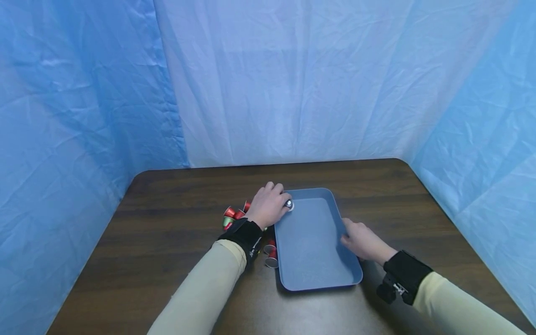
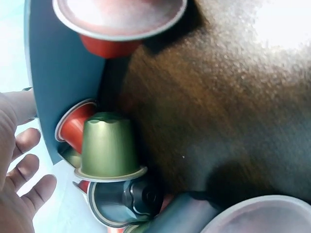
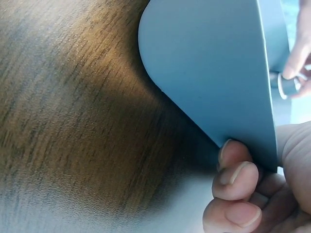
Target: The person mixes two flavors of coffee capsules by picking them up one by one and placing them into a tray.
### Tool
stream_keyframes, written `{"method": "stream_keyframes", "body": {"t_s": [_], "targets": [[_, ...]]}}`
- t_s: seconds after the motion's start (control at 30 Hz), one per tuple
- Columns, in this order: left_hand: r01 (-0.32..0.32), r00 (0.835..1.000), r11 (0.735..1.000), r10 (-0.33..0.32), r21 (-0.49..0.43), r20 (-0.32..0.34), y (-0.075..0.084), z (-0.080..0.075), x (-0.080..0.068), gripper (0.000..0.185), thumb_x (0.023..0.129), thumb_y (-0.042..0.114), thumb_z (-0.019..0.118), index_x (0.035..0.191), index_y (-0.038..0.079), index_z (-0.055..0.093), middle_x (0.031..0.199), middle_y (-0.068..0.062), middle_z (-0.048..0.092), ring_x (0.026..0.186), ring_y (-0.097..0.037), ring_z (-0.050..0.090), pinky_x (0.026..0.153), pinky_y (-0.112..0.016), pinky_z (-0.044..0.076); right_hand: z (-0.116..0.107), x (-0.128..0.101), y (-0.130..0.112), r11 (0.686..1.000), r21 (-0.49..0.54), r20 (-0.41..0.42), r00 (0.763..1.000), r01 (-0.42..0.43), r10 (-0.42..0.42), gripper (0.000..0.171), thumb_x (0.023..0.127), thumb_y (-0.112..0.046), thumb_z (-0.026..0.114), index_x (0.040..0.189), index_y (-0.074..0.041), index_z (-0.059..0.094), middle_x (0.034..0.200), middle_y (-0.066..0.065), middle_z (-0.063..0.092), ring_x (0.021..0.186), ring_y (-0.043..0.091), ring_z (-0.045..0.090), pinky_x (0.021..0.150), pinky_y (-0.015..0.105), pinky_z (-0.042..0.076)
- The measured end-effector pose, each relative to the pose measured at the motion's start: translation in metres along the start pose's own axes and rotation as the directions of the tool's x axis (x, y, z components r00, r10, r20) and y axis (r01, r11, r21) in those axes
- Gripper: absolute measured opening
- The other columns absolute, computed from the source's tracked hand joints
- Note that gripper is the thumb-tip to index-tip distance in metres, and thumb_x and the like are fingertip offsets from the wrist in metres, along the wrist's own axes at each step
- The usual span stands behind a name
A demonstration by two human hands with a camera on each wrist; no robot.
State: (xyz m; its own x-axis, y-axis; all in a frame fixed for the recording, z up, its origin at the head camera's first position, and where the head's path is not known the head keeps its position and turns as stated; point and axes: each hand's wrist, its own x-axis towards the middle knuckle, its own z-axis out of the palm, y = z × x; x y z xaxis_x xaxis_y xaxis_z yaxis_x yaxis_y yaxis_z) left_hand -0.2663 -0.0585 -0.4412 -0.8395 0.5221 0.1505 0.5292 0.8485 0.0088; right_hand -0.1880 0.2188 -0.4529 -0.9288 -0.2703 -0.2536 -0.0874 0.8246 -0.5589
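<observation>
A shallow blue-grey tray point(image 1: 314, 246) lies on the table in front of me. My left hand point(image 1: 268, 204) is over its far left corner and pinches a dark coffee capsule point(image 1: 288, 204) with a pale rim, just inside the wall. In the right wrist view that capsule point(image 3: 288, 86) shows between thumb and fingers. My right hand point(image 1: 363, 239) grips the tray's right side, its fingers point(image 3: 238, 182) curled under the edge. Outside the left wall, a green capsule point(image 2: 109, 150), a red capsule point(image 2: 75, 126) and a dark capsule point(image 2: 121, 203) stand or lie close together.
More red capsules point(image 1: 229, 212) lie left of the left hand, partly hidden by it. Two red capsules point(image 1: 272, 258) rest beside the tray's near left side. The dark wooden table point(image 1: 167, 242) is enclosed by blue and white cloth point(image 1: 293, 93) at the back and sides.
</observation>
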Motion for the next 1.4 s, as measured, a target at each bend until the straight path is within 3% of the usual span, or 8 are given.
{"method": "stream_keyframes", "body": {"t_s": [0.3,0.53,0.9,1.07,1.3,1.4], "targets": [[0.027,1.000,1.000,-0.027,-0.010,-0.002,0.000,0.007,0.005,0.035,0.099,0.038,0.068,0.130,0.024,0.071,0.113,-0.004,0.059,0.104,-0.023,0.047,0.086,-0.036,0.046,-0.001,0.000,-0.001,1.000,0.011,0.005,1.000,0.009,-0.009,0.052,0.101,-0.005,0.052,0.146,0.014,0.033,0.107,0.025,0.063,0.056,0.017,0.060,0.049,0.034,0.051],[0.043,0.999,0.999,-0.042,-0.030,0.019,0.002,0.009,0.007,0.037,0.097,0.039,0.070,0.130,0.023,0.072,0.113,-0.004,0.058,0.104,-0.023,0.048,0.087,-0.037,0.046,0.000,0.001,0.001,1.000,-0.012,0.006,1.000,0.006,-0.006,0.053,0.101,-0.006,0.053,0.146,0.014,0.034,0.120,0.031,0.062,0.079,0.021,0.067,0.059,0.032,0.055],[0.030,0.999,0.989,-0.035,0.142,0.032,0.003,0.013,0.010,0.029,0.099,0.038,0.067,0.122,0.022,0.075,0.115,-0.004,0.060,0.104,-0.024,0.048,0.089,-0.037,0.047,0.000,0.001,0.003,1.000,-0.023,0.002,1.000,0.018,-0.018,0.051,0.101,-0.006,0.055,0.144,0.015,0.036,0.124,0.033,0.061,0.090,0.026,0.069,0.064,0.034,0.057],[0.029,0.999,0.988,-0.032,0.151,0.013,0.003,0.014,0.010,0.030,0.099,0.038,0.068,0.122,0.020,0.075,0.115,-0.004,0.061,0.103,-0.023,0.049,0.088,-0.037,0.047,0.000,0.001,0.003,1.000,-0.022,0.002,1.000,0.015,-0.015,0.052,0.101,-0.006,0.055,0.144,0.015,0.036,0.124,0.033,0.061,0.089,0.025,0.068,0.063,0.034,0.056],[0.023,1.000,0.991,-0.024,0.133,0.006,-0.002,0.011,0.008,0.034,0.098,0.039,0.068,0.125,0.019,0.073,0.116,-0.004,0.060,0.104,-0.023,0.049,0.086,-0.036,0.048,0.000,0.001,0.002,1.000,0.006,0.015,1.000,-0.011,0.011,0.054,0.101,-0.006,0.054,0.147,0.013,0.033,0.116,0.028,0.062,0.067,0.018,0.064,0.053,0.034,0.052],[0.024,1.000,0.992,-0.025,0.123,0.005,-0.006,0.007,0.005,0.034,0.098,0.039,0.068,0.125,0.018,0.072,0.116,-0.004,0.060,0.104,-0.023,0.050,0.087,-0.037,0.048,0.000,0.002,0.001,1.000,-0.004,0.012,1.000,-0.006,0.006,0.054,0.101,-0.007,0.054,0.146,0.014,0.034,0.119,0.030,0.062,0.074,0.019,0.066,0.056,0.033,0.054]]}}
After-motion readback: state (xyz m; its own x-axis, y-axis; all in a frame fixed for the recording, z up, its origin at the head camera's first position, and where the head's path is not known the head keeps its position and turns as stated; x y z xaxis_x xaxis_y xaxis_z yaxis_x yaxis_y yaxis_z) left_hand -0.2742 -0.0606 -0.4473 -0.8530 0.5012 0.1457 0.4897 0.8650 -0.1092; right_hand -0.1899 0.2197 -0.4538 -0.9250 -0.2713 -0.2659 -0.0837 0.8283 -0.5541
